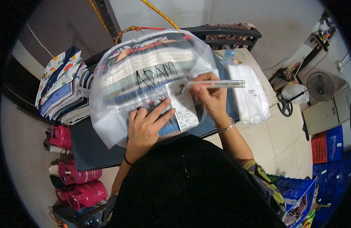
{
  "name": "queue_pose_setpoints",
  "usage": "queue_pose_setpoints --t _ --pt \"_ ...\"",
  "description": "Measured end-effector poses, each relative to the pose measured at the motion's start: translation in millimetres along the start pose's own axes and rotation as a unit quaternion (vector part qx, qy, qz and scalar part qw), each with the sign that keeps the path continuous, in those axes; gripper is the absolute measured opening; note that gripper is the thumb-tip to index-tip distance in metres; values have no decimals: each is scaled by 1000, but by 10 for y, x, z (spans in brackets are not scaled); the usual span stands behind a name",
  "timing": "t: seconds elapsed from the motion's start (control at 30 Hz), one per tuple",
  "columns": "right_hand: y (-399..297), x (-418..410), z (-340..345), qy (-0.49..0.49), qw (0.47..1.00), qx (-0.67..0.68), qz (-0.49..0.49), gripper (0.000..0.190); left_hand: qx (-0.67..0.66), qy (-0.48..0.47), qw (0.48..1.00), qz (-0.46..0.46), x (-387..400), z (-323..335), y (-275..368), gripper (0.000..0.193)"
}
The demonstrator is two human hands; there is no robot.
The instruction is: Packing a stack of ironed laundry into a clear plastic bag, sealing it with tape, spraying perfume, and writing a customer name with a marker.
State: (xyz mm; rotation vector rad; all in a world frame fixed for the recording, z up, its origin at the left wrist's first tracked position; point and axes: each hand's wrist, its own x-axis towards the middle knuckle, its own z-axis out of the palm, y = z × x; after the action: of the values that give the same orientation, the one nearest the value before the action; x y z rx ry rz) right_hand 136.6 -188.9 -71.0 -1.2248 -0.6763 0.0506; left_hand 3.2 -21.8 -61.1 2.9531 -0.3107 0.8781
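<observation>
A clear plastic bag (107, 105) filled with a stack of folded clothes lies on a dark table (92, 151). Black handwriting runs across its upper face. A printed paper receipt (184, 114) rests on the bag's near side, with a dark mark near its top. My left hand (148, 122) presses on the bag, its fingers spread and two fingertips at the receipt's left edge. In my right hand (211, 99) is a permanent marker (229, 84), held sideways with its tip end over the top of the receipt. The hand is slightly blurred, and the tip cannot be made out.
Folded clothes (64, 94) are stacked at the left. A white plastic package (246, 94) and a small bottle (229, 53) stand on a pale table at the right. Pink gas cylinders (87, 193) are at the lower left, blue crates (295, 186) at the lower right, and a fan (320, 87) far right.
</observation>
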Motion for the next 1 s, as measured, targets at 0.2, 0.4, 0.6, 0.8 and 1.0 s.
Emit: queue_pose_setpoints --t 0.2,0.4,0.6,0.8,1.0 --pt "-40 -21 109 -17 944 -259 -204 12 -17 14 1000 6 -8 8 -2 34" --pt "21 -32 72 -30 952 -277 -128 13 -14 8 1000 2 4 4 0 34" --pt "-2 12 93 9 974 -190 -121 12 -15 23 1000 9 23 22 -29 33" --pt "37 21 106 70 968 -217 -104 9 -22 3 1000 1 32 10 -21 32" --pt "44 -32 61 67 983 -143 -95 10 -38 16 999 -4 31 20 -23 33"
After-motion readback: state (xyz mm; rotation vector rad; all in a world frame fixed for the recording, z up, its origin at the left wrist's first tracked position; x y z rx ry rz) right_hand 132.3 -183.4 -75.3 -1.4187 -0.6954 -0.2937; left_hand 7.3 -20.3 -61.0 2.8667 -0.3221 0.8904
